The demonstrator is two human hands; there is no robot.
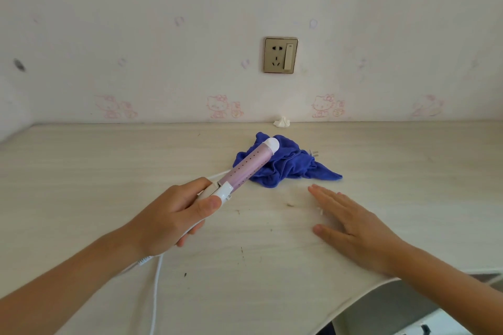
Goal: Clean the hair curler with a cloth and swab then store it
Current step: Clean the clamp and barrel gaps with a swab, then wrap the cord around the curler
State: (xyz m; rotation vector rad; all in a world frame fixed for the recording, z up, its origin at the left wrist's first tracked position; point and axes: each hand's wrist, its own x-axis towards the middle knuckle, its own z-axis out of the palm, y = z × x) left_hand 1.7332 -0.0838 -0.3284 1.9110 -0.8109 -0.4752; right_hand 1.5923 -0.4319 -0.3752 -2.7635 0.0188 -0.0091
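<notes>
Here left hand (174, 215) fingers grip the smooth cylindrical curler (246, 168) above crumpled cloth (285, 166); right hand (351, 223) lies flat.

Lilac-and-white plastic hair curler (246, 167): handle hidden in the left hand (174, 215), thin white cord (155, 294) cut by the bottom edge (plug (314, 153) behind crumpled blue cloth (285, 168), 2 prongs out).

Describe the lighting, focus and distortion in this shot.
Head view: soft, even light, only faint shadows by the left hand and right hand; curler and blue cloth sharp; wide lens bows the edges of the table; no glare.
</notes>
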